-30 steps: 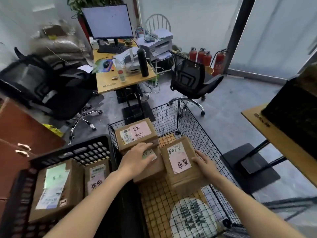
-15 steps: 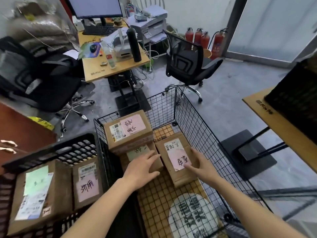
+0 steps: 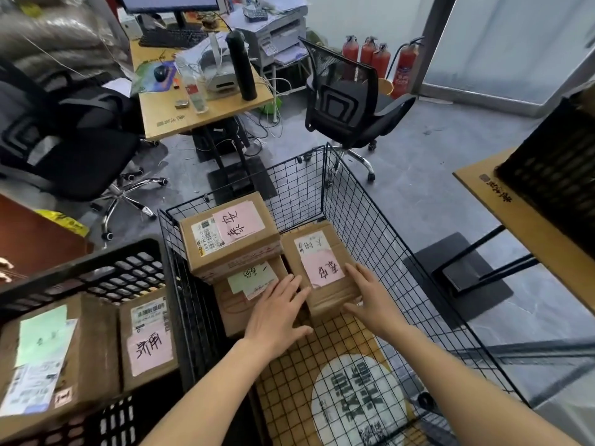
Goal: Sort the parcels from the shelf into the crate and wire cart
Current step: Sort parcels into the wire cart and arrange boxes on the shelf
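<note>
The left hand [image 3: 277,312] lies flat, fingers straight and spread, on the low brown cardboard parcel with a pale green note [image 3: 248,294]; nothing is gripped. The right hand [image 3: 370,296] is likewise open, its fingers straight, pressing on the near right corner of the brown cardboard parcel with a white label and pink note [image 3: 318,265], which lies on the floor of the black wire cart [image 3: 360,220] against its right side. The two parcels sit side by side, touching or nearly so. On the far part of the green-note parcel rests a third, larger brown cardboard parcel with a barcode label and pink handwritten note [image 3: 228,235], at the far left corner of the cart. The near floor of the cart shows a brown sheet with a white round print [image 3: 357,403].

Left of the cart, just beside it, stands a black slotted plastic crate [image 3: 106,278]. It holds two cardboard parcels: a large one with a green note and white shipping label [image 3: 48,362], and, to its right, a smaller one with a barcode and pink note [image 3: 149,336].

Beyond are a wooden table [image 3: 167,114] with a tall black bottle [image 3: 241,69], two black mesh office chairs [image 3: 344,101], and red fire extinguishers [image 3: 370,56] by the wall.
</note>
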Motion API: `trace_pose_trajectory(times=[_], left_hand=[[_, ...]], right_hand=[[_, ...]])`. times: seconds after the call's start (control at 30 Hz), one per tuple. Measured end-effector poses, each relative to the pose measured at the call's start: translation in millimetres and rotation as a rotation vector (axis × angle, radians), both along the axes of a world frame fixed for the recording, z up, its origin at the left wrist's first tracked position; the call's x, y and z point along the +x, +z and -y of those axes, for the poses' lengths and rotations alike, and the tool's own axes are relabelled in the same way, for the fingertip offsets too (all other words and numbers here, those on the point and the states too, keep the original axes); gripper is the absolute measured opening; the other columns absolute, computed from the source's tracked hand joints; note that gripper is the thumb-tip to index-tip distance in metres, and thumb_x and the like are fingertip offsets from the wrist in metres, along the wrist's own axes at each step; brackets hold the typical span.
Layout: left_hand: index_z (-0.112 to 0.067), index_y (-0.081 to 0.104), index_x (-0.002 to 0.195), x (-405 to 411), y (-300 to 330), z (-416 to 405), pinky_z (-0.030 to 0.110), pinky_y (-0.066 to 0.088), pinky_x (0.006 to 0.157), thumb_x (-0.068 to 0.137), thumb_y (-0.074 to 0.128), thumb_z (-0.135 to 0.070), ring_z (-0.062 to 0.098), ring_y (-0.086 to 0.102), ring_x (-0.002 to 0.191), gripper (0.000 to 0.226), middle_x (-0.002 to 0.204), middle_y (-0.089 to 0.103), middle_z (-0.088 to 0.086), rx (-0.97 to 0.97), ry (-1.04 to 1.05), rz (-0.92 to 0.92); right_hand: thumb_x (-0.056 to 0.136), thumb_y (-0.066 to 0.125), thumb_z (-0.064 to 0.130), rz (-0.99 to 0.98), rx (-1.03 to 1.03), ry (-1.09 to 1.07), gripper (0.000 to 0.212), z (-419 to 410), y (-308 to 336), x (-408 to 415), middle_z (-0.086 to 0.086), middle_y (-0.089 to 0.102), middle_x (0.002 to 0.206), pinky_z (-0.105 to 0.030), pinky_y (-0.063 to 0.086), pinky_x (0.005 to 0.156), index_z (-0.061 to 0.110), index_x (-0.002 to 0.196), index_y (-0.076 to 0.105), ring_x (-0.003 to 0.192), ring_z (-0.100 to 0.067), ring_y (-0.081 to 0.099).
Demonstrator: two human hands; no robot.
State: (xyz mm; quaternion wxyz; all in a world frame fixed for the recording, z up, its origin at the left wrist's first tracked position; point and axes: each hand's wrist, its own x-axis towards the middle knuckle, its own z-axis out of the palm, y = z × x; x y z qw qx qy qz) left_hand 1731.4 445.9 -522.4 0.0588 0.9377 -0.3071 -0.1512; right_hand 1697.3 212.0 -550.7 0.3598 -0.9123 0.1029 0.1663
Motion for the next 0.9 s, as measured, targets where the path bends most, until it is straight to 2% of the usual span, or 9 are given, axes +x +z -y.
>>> trace_pose_trajectory(times=[0.23,0.47,0.6,0.7,0.9], left_hand=[[-0.028,0.022,0.161,12,-12,2,0.037,0.0,0.128,0.099,0.052,-0.056,0.013,-0.001,0.157,0.075,0.17,0.012,-0.005,-0.001,0.006,0.029],[-0.026,0.022,0.161,18,-14,2,0.035,-0.005,0.126,0.101,0.051,-0.051,0.014,0.003,0.157,0.071,0.169,0.015,-0.005,-0.008,-0.015,0.057],[-0.026,0.023,0.161,22,-14,8,0.033,-0.005,0.125,0.101,0.049,-0.053,0.015,0.008,0.156,0.071,0.168,0.02,-0.005,-0.024,-0.011,0.061],[-0.026,0.024,0.161,25,-12,10,0.031,-0.01,0.123,0.101,0.049,-0.054,0.014,0.01,0.156,0.072,0.168,0.019,-0.005,-0.025,-0.029,0.047],[-0.027,0.019,0.162,28,-11,7,0.031,-0.011,0.123,0.101,0.05,-0.051,0.014,0.007,0.156,0.072,0.169,0.015,-0.006,-0.015,-0.072,0.028]], right_hand=[[0.093,0.072,0.032,0.046,0.015,-0.038,0.088,-8,-7,43,0.011,0.012,0.168,-0.05,0.037,0.119,0.03,0.162,0.018,0.147,-0.018,0.034],[0.095,0.069,0.025,-0.011,0.036,0.008,0.087,2,-6,65,0.009,0.001,0.17,-0.05,0.024,0.125,0.032,0.163,0.014,0.154,-0.022,0.02],[0.101,0.06,0.026,0.051,-0.122,0.046,0.076,-4,-10,59,0.007,-0.008,0.17,-0.049,0.031,0.122,0.03,0.163,0.015,0.155,-0.023,0.019],[0.102,0.058,0.028,0.13,-0.211,0.077,0.073,-5,-14,55,0.006,-0.007,0.17,-0.05,0.036,0.119,0.028,0.163,0.017,0.155,-0.022,0.018],[0.103,0.053,0.021,0.153,-0.277,0.063,0.071,-9,-13,55,0.006,-0.001,0.171,-0.05,0.031,0.122,0.028,0.163,0.015,0.157,-0.016,0.002]])
